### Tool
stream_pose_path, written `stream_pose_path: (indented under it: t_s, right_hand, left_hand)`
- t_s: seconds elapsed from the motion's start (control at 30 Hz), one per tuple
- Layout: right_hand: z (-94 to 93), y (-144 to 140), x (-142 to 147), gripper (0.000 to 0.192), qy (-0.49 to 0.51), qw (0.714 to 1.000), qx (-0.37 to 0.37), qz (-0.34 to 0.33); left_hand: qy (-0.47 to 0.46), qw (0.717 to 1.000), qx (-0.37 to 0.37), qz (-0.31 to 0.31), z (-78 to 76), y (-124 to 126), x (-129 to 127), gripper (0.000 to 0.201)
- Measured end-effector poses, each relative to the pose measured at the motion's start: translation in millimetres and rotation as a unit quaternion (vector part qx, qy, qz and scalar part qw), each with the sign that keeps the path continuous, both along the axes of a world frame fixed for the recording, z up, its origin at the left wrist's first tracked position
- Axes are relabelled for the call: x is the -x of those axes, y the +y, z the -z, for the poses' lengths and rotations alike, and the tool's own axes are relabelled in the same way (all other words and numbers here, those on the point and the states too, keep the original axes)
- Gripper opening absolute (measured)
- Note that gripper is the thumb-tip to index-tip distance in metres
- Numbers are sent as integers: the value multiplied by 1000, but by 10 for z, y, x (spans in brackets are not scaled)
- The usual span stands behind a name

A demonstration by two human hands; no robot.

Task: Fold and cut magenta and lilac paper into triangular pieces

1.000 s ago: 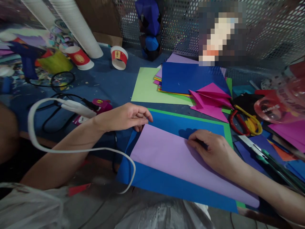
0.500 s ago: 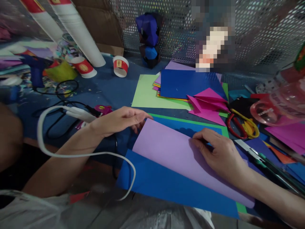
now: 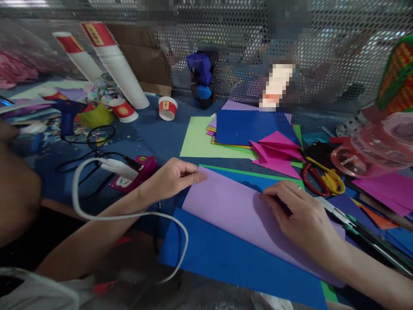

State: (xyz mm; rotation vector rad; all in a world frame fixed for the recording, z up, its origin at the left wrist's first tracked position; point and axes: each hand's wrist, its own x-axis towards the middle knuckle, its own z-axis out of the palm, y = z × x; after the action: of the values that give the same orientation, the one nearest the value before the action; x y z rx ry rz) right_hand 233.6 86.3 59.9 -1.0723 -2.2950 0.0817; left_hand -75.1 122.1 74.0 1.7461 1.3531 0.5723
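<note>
A lilac paper sheet [image 3: 232, 211] lies folded over on a blue sheet [image 3: 226, 258], which rests on a green sheet [image 3: 258, 173]. My left hand [image 3: 171, 178] pinches the lilac sheet's far left corner between thumb and fingers. My right hand [image 3: 300, 215] presses down on the lilac sheet's upper right edge, fingertips bent onto the paper.
A stack of coloured sheets [image 3: 251, 127] with folded pink paper [image 3: 279, 148] lies behind. Red-and-yellow scissors [image 3: 319, 178] and a pink tape roll [image 3: 364, 155] sit at the right. At the left are a white cable [image 3: 129, 215], a pink device [image 3: 135, 172], paper cups [image 3: 167, 107] and a glue gun [image 3: 66, 116].
The camera tilted upward, showing more of the mesh wall. My left hand moved from resting near the lilac sheet's corner to pinching it. My right hand stayed pressing the sheet.
</note>
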Motion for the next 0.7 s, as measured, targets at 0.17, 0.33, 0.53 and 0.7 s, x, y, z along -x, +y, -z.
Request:
stream_pose_path:
  t_s: [0.17,0.33,0.53,0.7]
  right_hand:
    - [-5,-2,-3,18,7,1000,25,3]
    - [20,13,-12,15,19,999,42,1]
    - [56,38,-15,15,26,998,62,7]
    - [93,63,-14,16,27,994,101,7]
  left_hand:
    - [-25,1000,-11,-8,25,-14,-16,45]
    - [-22,1000,-14,-4,51,-17,-4,45]
    - [-25,999,-20,7,58,-20,-1,46]
    - [-29,999,-17,14,78,-20,-20,48]
